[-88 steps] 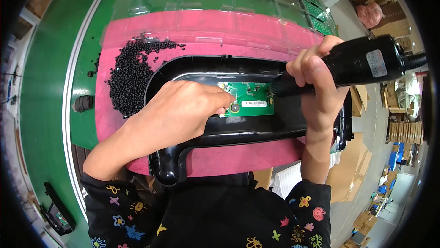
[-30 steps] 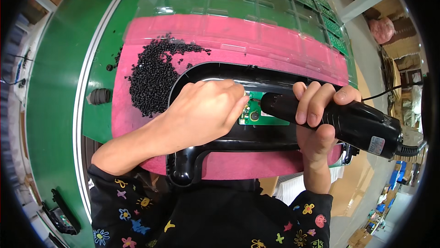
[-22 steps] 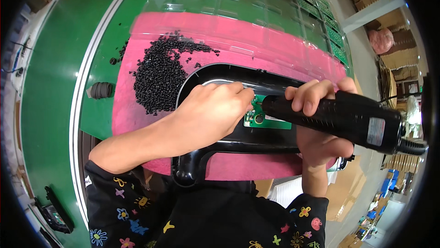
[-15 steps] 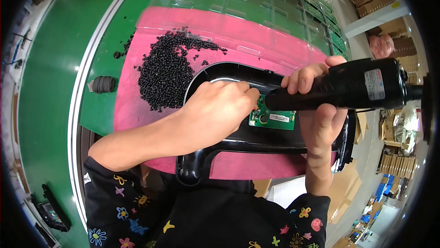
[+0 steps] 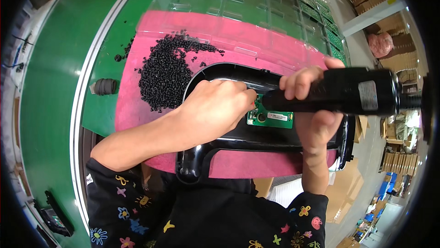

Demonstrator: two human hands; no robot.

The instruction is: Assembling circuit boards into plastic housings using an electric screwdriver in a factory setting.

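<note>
My right hand (image 5: 316, 110) is wrapped round a black electric screwdriver (image 5: 353, 91), its working end at the upper edge of a green circuit board (image 5: 270, 118). The board, with a white label, lies inside a glossy black plastic housing (image 5: 229, 145). My left hand (image 5: 217, 108) is closed, back upward, with its fingertips at the board's upper left corner beside the screwdriver's end. Something small and red shows at those fingertips. What they pinch, if anything, is hidden. The screwdriver's tip is covered too.
A pink mat (image 5: 128, 92) lies under the housing. Left of the housing spreads a heap of small black screws (image 5: 165, 74). A dark roll (image 5: 105, 86) sits on the green table (image 5: 55, 110). Clear divided trays (image 5: 247, 7) with green boards stand at the back. Cardboard boxes (image 5: 398, 64) line the right.
The screwdriver's back end has dropped slightly, and my right hand has tilted with it. My left hand stays at the board's corner. The whole view has shifted a little.
</note>
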